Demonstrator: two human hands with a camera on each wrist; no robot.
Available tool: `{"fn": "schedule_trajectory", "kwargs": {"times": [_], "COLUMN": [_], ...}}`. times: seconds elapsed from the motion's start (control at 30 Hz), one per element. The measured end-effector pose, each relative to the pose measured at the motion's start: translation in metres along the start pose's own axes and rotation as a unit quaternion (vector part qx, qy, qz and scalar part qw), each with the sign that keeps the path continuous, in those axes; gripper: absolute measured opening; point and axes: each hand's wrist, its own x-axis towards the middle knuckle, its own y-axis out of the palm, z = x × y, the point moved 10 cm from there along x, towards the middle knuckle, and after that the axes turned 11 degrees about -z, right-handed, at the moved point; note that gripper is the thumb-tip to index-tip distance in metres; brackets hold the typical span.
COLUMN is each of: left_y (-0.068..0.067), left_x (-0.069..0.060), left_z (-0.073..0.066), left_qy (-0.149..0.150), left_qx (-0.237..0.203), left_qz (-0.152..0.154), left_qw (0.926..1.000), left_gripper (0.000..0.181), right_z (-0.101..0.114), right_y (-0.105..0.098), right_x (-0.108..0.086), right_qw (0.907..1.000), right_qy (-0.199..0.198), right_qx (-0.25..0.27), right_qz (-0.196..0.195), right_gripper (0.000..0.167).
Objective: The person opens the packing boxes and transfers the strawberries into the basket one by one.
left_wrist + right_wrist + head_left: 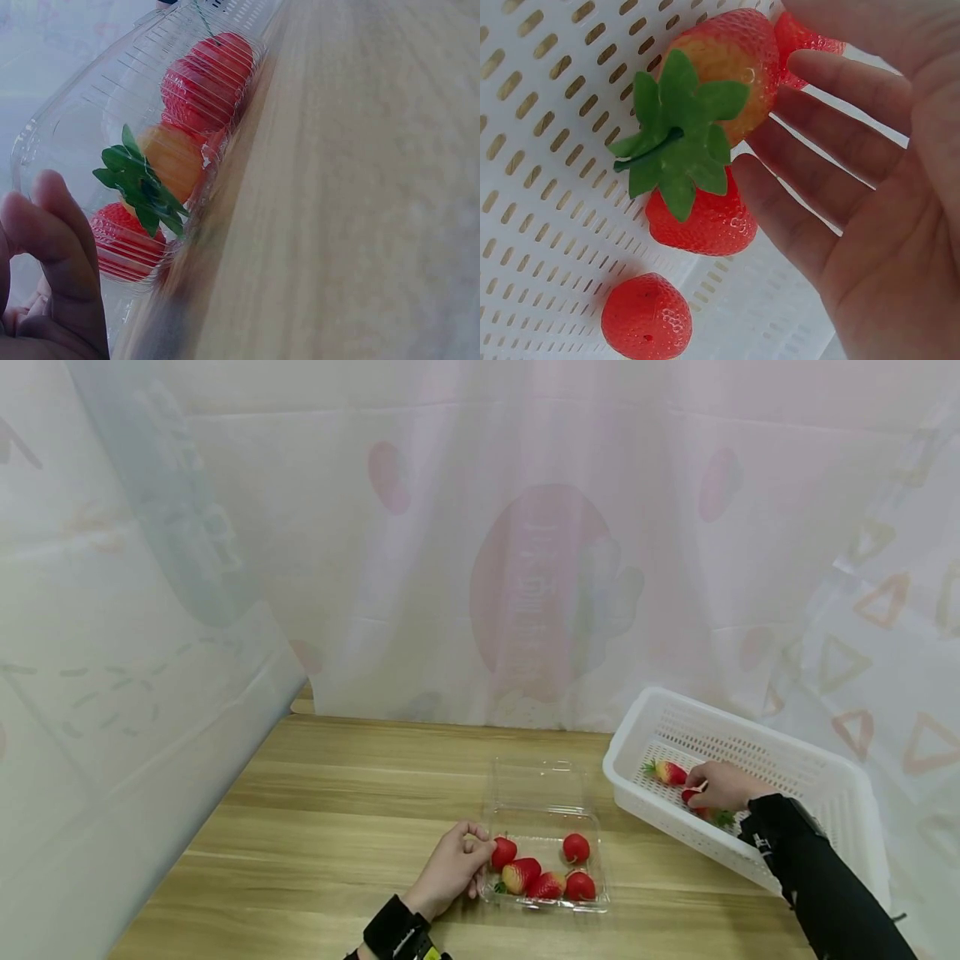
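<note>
A clear plastic clamshell box sits on the table with its lid folded back. Several strawberries lie inside, some red, some pale yellow at the leafy end. At the box's left edge, my left hand pinches the rim between thumb and bent fingers. My right hand reaches into a white perforated basket, where its thumb and index finger pinch a red strawberry. Beside its fingertips is a strawberry with green leaves, above another red one.
Another red strawberry rests apart on the basket floor. Further back in the basket lies a leafy strawberry. The wooden table extends left of the box, and printed white sheets hang behind and at both sides.
</note>
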Motion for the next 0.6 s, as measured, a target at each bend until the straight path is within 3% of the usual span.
{"fn": "schedule_trajectory", "kwargs": {"times": [0.33, 0.6], "left_y": [0.0, 0.0], "left_x": [0.0, 0.0], "left_z": [0.001, 0.001], "left_qy": [0.0, -0.002], "left_qx": [0.001, -0.001], "left_qz": [0.0, 0.002], "left_qw": [1.0, 1.0], "left_gripper": [0.023, 0.023], "right_z": [0.002, 0.006], "right_y": [-0.006, -0.014], "right_x": [-0.001, -0.005], "right_qw": [0.9999, 0.9997], "right_qy": [0.002, 0.014], "right_qx": [0.002, 0.012], "right_qz": [-0.013, -0.019], "right_gripper": [0.023, 0.034]}}
